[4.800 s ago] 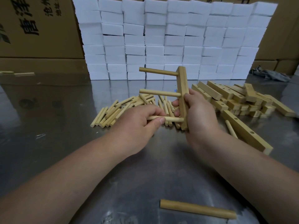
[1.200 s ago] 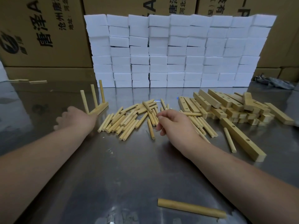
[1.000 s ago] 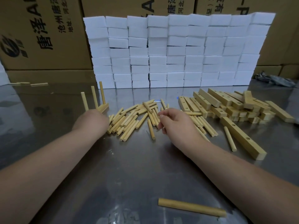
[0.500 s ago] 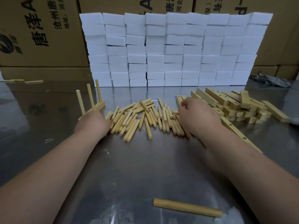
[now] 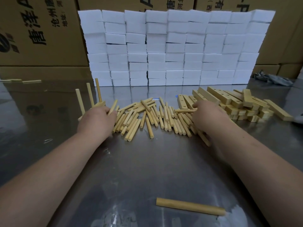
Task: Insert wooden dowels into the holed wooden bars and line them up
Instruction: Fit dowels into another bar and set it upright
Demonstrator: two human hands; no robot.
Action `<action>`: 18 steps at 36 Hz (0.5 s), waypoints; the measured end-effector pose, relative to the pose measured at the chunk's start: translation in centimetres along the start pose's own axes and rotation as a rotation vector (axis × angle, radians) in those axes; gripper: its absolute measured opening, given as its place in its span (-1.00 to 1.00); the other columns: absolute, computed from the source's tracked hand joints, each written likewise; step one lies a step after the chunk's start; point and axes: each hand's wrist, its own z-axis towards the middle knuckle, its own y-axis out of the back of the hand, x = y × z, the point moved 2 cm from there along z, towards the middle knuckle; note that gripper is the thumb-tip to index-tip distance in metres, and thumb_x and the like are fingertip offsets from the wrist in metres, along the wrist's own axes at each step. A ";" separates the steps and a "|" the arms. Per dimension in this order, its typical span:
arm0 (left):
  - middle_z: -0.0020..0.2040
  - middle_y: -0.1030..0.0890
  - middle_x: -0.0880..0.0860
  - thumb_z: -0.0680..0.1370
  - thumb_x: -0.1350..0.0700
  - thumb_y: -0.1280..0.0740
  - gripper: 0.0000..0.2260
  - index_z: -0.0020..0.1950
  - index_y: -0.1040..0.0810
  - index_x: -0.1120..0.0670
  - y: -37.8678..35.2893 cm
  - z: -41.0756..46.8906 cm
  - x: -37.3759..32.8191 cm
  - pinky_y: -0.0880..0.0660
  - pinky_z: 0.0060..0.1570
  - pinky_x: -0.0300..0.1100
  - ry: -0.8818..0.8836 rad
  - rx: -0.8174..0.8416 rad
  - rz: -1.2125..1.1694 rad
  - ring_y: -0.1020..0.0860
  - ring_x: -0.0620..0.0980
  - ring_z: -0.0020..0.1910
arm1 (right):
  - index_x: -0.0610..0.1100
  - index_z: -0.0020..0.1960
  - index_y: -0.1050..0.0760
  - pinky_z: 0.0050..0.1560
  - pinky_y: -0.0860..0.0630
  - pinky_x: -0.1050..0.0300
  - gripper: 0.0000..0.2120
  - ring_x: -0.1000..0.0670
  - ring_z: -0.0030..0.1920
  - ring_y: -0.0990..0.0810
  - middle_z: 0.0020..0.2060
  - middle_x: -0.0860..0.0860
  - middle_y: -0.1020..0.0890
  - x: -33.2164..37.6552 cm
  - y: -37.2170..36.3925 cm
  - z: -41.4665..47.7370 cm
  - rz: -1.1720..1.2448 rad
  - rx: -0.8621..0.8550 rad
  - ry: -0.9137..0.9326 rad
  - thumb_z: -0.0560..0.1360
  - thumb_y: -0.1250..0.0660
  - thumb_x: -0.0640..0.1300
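Your left hand sits at the left end of the loose heap of short pale wooden dowels, fingers curled round one short round wooden dowel that slants up out of the fist. Just far-left of that hand stands the finished pale wooden bar with three upright dowels. Risk 1: your knuckles or the lifted dowel clip it as you draw back. On the slick steel table it probably slides or tips out of line. Your right hand lies knuckles-up over the right end of the heap, one fingertip at a flat holed wooden bar on the left edge of the stacked pile of holed wooden bars. Its other fingers are hidden, so you cannot tell from here whether it grips anything. Risk 2: pulling that bar from low in the pile likely slumps the bars resting beside it. Risk 3: dowels under your right wrist may roll and scatter when it lifts.
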 end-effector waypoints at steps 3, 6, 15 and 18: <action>-0.39 -0.52 0.04 0.57 -0.04 -0.17 -0.70 -0.34 -0.47 -0.02 0.0 -0.1 -0.1 -0.25 -0.43 -0.18 -0.002 0.003 -0.012 -0.46 0.00 -0.36 | -0.14 0.15 -0.47 -0.01 -0.43 0.03 -0.73 -0.09 -0.10 -0.43 -0.13 -0.06 -0.46 -0.9 0.8 0.3 -0.076 -0.023 -0.070 0.50 -0.12 -0.24; -0.39 -0.52 0.04 0.57 -0.04 -0.18 -0.74 -0.28 -0.51 -0.02 0.0 -0.2 -0.2 -0.26 -0.43 -0.19 -0.012 0.019 -0.020 -0.46 -0.03 -0.35 | -0.23 0.09 -0.46 0.12 -0.48 -0.11 -0.80 -0.16 -0.05 -0.53 -0.12 -0.14 -0.54 -1.8 1.3 0.3 -0.095 0.051 -0.141 0.49 -0.19 -0.24; -0.33 -0.52 -0.01 0.58 -0.02 -0.18 -0.82 -0.07 -0.54 -0.03 -0.2 -0.3 -0.1 -0.28 -0.39 -0.19 -0.013 0.066 -0.061 -0.44 -0.09 -0.31 | -0.18 0.18 -0.48 -0.21 -0.46 0.08 -0.71 -0.10 -0.12 -0.51 -0.08 -0.11 -0.53 -2.2 0.9 1.0 -0.037 0.004 -0.101 0.50 -0.14 -0.30; -0.32 -0.52 -0.03 0.57 -0.02 -0.18 -0.82 -0.05 -0.55 -0.01 -0.2 -0.2 -0.1 -0.29 -0.36 -0.18 -0.012 0.067 -0.062 -0.41 -0.13 -0.32 | -0.18 0.18 -0.49 -0.33 -0.39 0.16 -0.71 -0.08 -0.15 -0.48 -0.04 -0.11 -0.52 -2.2 1.2 1.3 -0.011 -0.033 -0.064 0.51 -0.14 -0.31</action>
